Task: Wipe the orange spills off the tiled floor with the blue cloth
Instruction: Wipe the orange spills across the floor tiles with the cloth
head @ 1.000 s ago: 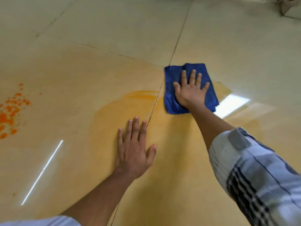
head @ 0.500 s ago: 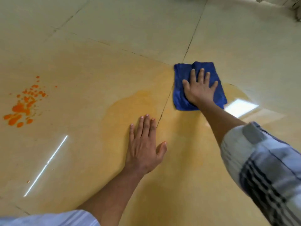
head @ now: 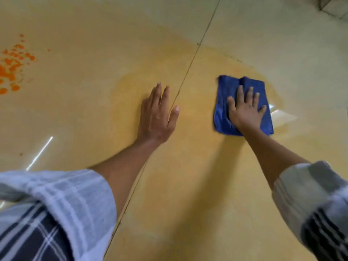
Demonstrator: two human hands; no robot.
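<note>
A folded blue cloth (head: pixel 226 113) lies flat on the tiled floor (head: pixel 263 34), right of centre. My right hand (head: pixel 244 110) presses down on it with straight, spread fingers. My left hand (head: pixel 156 115) rests flat on the floor to the left of a tile joint, fingers straight. A pale orange smear (head: pixel 188 129) covers the tiles around and under both hands. A patch of bright orange splatter (head: pixel 13 66) sits at the far left edge, well away from the cloth.
A dark grout line (head: pixel 190 65) runs diagonally between my hands. Bright light reflections (head: pixel 280 115) lie on the glossy tiles beside the cloth and at the lower left. Something pale stands at the top right corner (head: pixel 335 6). My checked sleeves fill the bottom corners.
My right hand has drawn the cloth back towards me and to the right, away from the grout line. The view has shifted closer to the floor; my left hand stays planted.
</note>
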